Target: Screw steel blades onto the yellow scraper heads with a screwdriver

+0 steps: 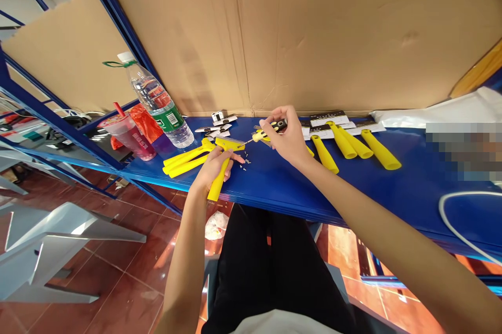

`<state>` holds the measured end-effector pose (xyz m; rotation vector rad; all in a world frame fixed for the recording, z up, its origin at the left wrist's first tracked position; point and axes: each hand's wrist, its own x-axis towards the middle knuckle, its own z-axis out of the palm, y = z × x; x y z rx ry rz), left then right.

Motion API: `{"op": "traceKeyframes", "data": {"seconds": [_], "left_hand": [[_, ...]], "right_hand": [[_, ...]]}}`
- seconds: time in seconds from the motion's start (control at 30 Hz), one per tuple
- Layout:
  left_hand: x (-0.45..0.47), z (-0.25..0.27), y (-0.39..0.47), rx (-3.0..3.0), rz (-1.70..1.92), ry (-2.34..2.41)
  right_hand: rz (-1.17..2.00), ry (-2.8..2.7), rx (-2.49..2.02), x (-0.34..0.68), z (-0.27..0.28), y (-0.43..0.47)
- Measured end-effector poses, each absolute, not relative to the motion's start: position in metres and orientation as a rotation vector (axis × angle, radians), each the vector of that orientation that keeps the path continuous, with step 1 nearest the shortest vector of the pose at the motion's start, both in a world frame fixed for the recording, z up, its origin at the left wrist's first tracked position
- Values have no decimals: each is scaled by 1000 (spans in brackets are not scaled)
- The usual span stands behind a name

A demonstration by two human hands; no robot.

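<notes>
My left hand [213, 168] is closed around a yellow T-shaped scraper [215, 186], its handle hanging toward the table edge and its wide head at the far end. My right hand [289, 138] grips a screwdriver [260, 136] with a cream and black handle. The shaft points left and its tip is at the scraper head; whether it touches a screw is too small to tell. Small loose screws [247, 161] lie beside my left fingers. Left of that hand rest several yellow scrapers [184, 158]. Yellow hollow handles [324, 155] lie to the right of my right hand.
Flat black-and-white packs [328, 118] lie along the cardboard wall [314, 36], with more small packs [215, 128] farther left. A water bottle [172, 119] and a pink cup [131, 138] stand at the left. A white cable [443, 208] curves over the blue table [380, 193] at right.
</notes>
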<state>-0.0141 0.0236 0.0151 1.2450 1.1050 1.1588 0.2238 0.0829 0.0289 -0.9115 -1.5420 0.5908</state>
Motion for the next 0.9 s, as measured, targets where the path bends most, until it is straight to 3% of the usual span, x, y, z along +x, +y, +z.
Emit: {"op": "traceKeyframes", "data": {"seconds": [0.9], "left_hand": [[-15, 12, 23, 1310, 1124, 1148]], "right_hand": [[699, -1498, -731, 225, 34, 82]]}}
